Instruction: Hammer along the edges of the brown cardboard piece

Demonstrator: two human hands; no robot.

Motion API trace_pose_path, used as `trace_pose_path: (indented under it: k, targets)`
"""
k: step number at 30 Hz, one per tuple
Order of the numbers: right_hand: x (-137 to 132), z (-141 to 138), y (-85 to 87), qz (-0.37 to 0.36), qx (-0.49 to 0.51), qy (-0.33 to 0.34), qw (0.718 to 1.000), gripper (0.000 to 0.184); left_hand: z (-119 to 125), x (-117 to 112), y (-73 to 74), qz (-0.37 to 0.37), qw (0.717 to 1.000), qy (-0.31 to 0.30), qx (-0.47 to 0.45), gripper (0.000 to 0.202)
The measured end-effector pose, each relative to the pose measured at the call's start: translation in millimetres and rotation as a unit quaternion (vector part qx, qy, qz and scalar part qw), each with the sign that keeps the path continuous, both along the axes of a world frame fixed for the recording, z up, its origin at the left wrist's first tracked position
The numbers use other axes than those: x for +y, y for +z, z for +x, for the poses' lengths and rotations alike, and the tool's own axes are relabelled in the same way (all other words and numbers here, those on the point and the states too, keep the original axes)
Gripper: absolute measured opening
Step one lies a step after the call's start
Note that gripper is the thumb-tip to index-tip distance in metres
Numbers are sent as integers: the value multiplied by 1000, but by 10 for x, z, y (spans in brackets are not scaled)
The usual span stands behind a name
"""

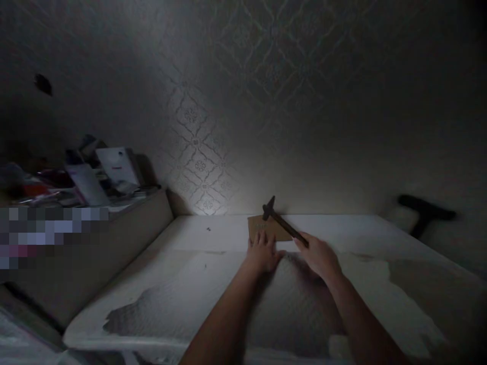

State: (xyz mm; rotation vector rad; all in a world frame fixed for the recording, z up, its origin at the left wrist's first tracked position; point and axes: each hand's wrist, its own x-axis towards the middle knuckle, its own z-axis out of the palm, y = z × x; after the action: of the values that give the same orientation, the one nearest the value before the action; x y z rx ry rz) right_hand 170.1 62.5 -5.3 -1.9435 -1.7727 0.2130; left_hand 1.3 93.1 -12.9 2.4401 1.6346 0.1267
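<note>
Left hand (pixel 262 253), fingers spread, pins the brown board (pixel 274 232) steady on the counter (pixel 190 263); right hand (pixel 318 256) clasps the hammer (pixel 283 224), head toward eleven o'clock.

Looks like a room in a home, dimly lit. Diamond-pattern wallpaper (pixel 198 147) on the back wall, worn white table (pixel 198 284) against it, low cabinet (pixel 129 228) at left piled with boxes and papers (pixel 102 175).
</note>
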Motion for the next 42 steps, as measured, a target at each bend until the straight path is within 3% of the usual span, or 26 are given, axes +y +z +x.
trace_pose_path:
  k: [14,42]
  targets:
    - [-41,-95,18,-6,-47,4,999,42,11,2,-27,9,1000,3,2,75]
    - [-45,-150,27,-15,-40,-14,999,42,12,3,-22,13,999,6,30,77]
